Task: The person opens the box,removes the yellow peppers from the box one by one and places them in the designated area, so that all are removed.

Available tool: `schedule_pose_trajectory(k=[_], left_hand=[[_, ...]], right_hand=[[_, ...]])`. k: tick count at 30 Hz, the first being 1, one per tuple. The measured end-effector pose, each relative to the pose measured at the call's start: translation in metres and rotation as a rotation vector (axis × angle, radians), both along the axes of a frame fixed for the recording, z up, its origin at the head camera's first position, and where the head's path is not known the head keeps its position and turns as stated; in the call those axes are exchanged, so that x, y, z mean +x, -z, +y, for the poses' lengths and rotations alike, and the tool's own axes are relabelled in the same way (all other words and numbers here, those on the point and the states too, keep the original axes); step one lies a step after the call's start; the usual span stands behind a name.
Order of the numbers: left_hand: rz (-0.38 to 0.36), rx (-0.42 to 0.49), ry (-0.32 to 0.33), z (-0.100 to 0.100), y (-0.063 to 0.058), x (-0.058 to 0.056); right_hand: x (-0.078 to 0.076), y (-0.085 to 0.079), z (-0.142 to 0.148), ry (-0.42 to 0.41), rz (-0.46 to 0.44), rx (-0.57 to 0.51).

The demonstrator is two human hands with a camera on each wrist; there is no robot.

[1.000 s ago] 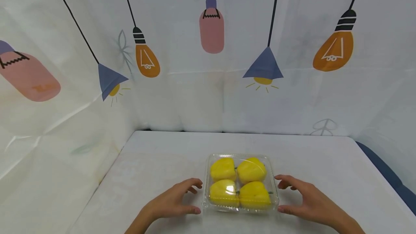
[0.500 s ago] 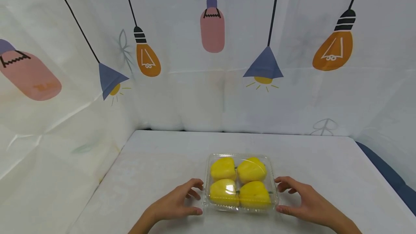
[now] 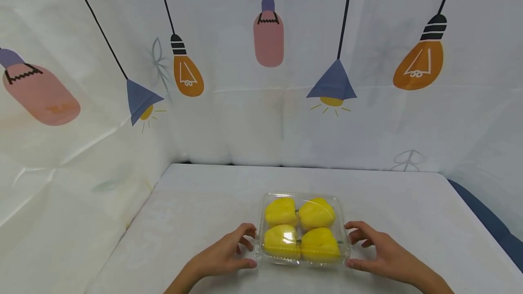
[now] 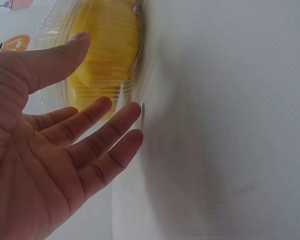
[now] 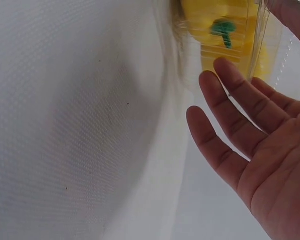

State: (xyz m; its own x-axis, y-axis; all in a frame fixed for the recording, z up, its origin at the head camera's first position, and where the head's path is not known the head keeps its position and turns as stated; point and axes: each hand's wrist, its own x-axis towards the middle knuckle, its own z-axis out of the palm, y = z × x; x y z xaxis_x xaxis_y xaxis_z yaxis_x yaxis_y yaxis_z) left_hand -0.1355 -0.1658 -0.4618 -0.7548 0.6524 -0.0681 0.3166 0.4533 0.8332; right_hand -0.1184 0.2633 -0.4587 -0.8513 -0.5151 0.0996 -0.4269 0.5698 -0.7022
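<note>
Head view: the left hand [image 3: 225, 254], gripping nothing, sits just beside a clear box [image 3: 342, 228] — four yellow peppers [image 3: 282, 212] inside — on the white table [image 3: 204, 194]. The right hand [image 3: 380, 254], equally loose, flanks its far side; contact is unclear.

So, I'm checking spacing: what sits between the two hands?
A clear box holding four yellow peppers, on the white table, as the head view shows.

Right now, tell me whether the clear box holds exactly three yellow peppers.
No, the head view shows four yellow peppers inside the clear box.
</note>
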Motion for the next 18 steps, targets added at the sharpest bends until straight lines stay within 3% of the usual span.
schedule_pose_trajectory(k=[9,18], left_hand=[[-0.010,0.015,-0.007,0.0004,0.0040,-0.0001],[-0.015,0.042,0.011,0.0001,0.0032,0.0002]], right_hand=[[-0.0016,-0.0026,-0.0002,0.008,-0.062,0.025],[-0.0019,-0.0028,0.0005,-0.008,-0.036,0.005]])
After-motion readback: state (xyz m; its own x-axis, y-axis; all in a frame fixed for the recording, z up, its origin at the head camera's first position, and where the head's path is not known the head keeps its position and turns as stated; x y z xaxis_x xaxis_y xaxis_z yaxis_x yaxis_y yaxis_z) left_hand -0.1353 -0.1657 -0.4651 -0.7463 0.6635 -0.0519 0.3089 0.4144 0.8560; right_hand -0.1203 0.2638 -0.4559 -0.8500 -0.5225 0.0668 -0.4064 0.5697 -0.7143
